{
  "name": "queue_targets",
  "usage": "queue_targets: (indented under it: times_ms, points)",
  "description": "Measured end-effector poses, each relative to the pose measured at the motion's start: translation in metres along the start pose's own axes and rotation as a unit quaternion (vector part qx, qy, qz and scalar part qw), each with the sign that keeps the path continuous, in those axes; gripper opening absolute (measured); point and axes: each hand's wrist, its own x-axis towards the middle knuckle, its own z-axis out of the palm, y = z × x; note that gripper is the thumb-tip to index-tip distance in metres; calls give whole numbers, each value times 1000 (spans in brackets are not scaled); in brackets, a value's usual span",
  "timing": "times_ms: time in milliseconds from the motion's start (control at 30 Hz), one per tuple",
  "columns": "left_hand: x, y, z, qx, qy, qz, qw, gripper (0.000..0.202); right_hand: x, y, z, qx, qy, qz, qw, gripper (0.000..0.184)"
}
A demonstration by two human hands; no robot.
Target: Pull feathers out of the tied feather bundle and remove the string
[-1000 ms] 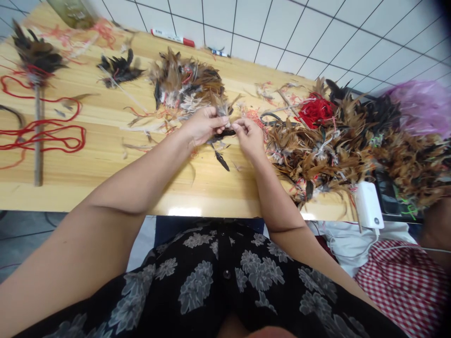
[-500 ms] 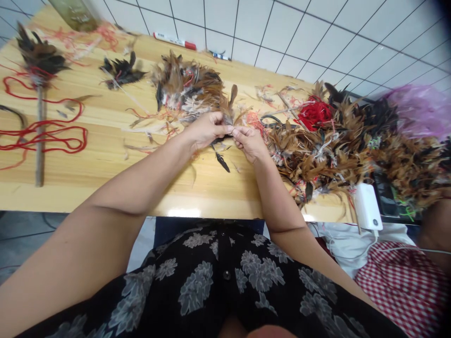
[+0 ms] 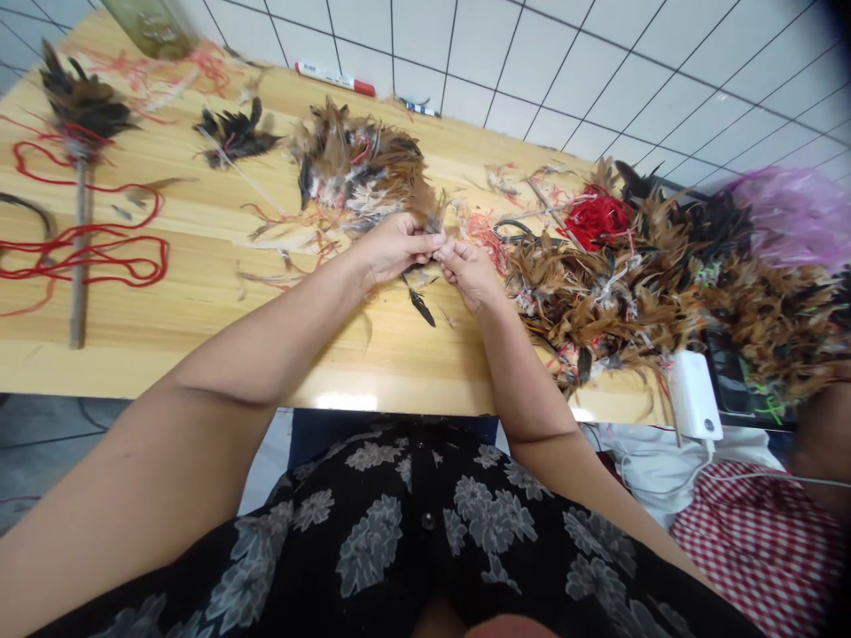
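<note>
Pinching a small feather tuft (image 3: 416, 268) between my left hand (image 3: 392, 250) and right hand (image 3: 473, 273), fingertips meeting over the middle of the bench (image 3: 199, 301), I judged most work remained: the big feather heap (image 3: 598, 297) by the right edge lay unsorted.

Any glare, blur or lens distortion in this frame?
Head view: fisheye bends the light wooden table's front edge and the white tiles; white glare on that edge; brown feather duster at far left soft; left hand and right hand, pinching small dark feathers, sharp.
</note>
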Motion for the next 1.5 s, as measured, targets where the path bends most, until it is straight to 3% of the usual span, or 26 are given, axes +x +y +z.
queue_targets:
  times_ms: [133,467,567,633,733,800,933,1100,1167,1233,1333,1400,1500]
  points:
    - [6,-2,-5,9,22,10,1000,36,1,-2,-3,-12,8,-20,1000,60]
    - [1,-1,-5,49,-3,-8,999,32,0,1,-4,-19,-10,-22,1000,56]
    - [3,4,-7,95,4,21,995,27,2,3,-4,-36,-1,-36,999,58]
    - [6,11,-16,148,53,67,985,23,5,7,-7,-42,13,-50,998,60]
    - [11,22,-38,255,176,140,940,21,10,15,-15,-37,45,-67,996,60]
    - [13,28,-55,330,223,164,902,23,13,19,-19,-35,70,-72,994,58]
    - [14,31,-78,412,201,150,876,27,15,21,-20,-36,101,-59,992,49]
    - [21,28,-90,478,154,161,850,27,13,18,-16,-39,128,-44,990,35]
    - [23,28,-92,491,128,164,846,25,14,19,-16,-44,130,-50,989,36]
    - [20,29,-87,540,108,151,821,20,14,21,-16,-55,125,-66,988,40]
    - [8,32,-69,671,85,95,731,6,15,26,-16,-78,114,-99,985,44]
    - [0,34,-57,721,76,59,686,17,16,29,-15,-93,112,-112,983,43]
    - [-3,37,-47,722,88,57,684,24,16,31,-14,-103,115,-118,981,35]
